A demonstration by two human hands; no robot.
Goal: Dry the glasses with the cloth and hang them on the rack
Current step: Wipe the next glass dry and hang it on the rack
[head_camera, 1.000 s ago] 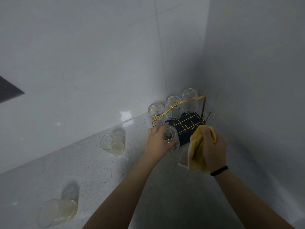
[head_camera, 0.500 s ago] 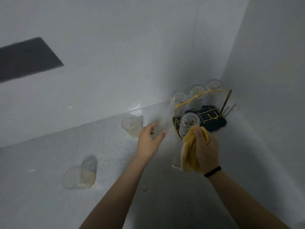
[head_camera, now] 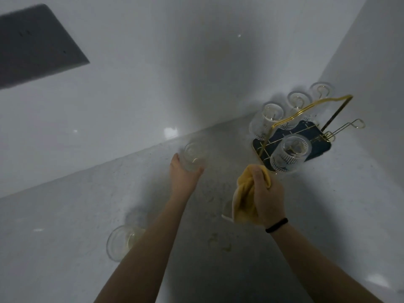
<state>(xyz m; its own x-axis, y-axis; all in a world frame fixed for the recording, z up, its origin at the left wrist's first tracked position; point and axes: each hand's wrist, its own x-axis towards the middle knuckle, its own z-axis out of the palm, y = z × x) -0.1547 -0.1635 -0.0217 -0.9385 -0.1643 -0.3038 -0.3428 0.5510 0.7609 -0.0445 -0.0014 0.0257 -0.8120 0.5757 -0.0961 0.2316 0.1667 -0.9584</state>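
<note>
Grey counter, glass upright, left hand gripping

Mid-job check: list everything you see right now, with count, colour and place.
rack: one, gold wire on a dark base, in the counter's far right corner.
glasses on rack: four, clear ribbed, upside down; three along the back, one at the front.
glasses on counter: two, clear; one at the left hand, one lying near the left forearm.
cloth: one, yellow, bunched in the right hand.
counter: one, grey speckled.
wristband: one, black, right wrist.
left hand: fingers closing on a glass.
right hand: gripping the cloth.
</note>
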